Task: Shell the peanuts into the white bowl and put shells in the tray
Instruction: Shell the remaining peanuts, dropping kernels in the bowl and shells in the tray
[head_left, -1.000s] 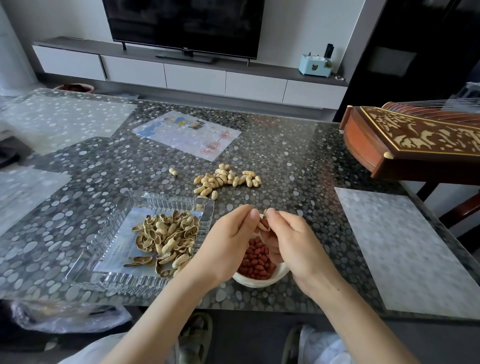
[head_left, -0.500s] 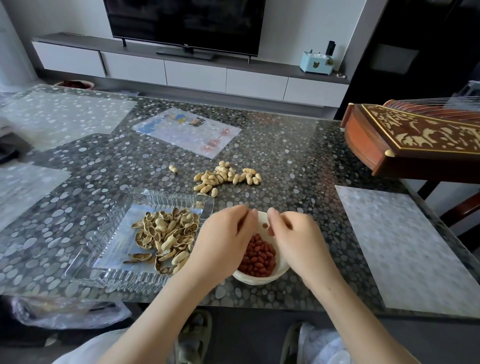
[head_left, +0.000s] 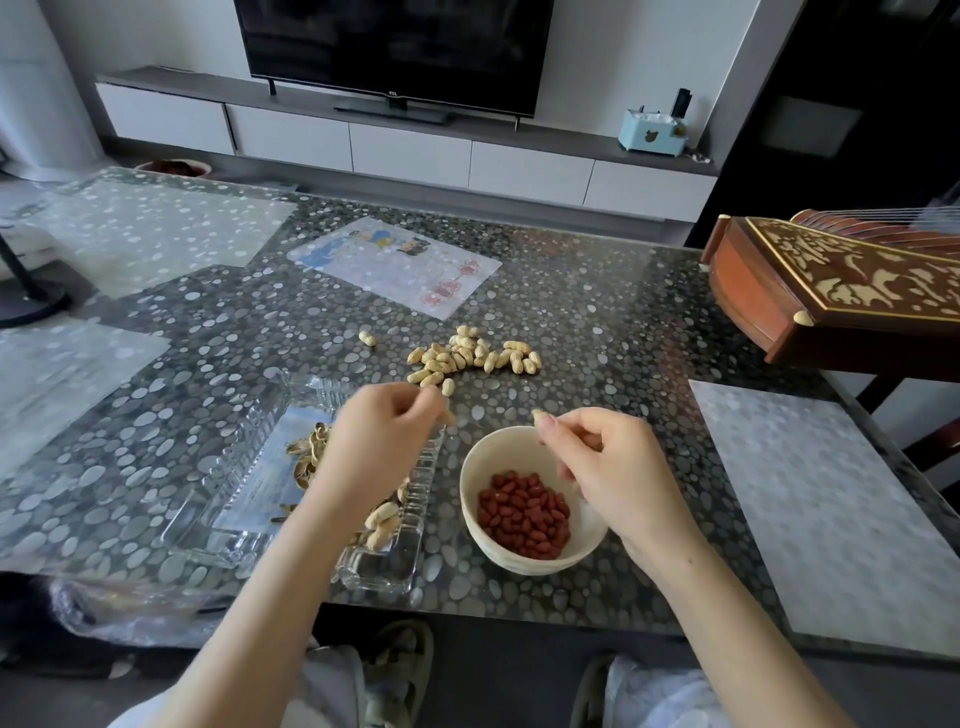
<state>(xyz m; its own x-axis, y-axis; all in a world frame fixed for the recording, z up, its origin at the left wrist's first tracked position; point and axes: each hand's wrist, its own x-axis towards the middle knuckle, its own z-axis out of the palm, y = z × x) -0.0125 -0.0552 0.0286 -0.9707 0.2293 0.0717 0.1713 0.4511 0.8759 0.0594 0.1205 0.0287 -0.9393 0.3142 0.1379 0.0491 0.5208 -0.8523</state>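
A tan shell piece (head_left: 449, 416) is pinched in the grip of the left hand (head_left: 382, 447) over the clear glass tray (head_left: 234, 467). A second shell piece (head_left: 538, 415) is pinched by the right hand (head_left: 608, 467) over the round white bowl (head_left: 470, 488).

The long tabletop (head_left: 597, 312) is smooth and glossy, a clear sheet over a grey pebble pattern that throws back light, while the pale rectangular mat (head_left: 831, 519) lying on it looks frosted and matt. The clear ribbed rectangular tray (head_left: 384, 571), glass or hard plastic, glints along its ridges and holds dry, rough, matt tan peanut shells (head_left: 382, 519). The round white bowl (head_left: 498, 452) is smooth with a soft sheen, the red-skinned peanut kernels (head_left: 524, 512) in it look sleek, and the reddish-brown wooden instrument (head_left: 769, 296) with pale inlay has a polished lacquer shine.
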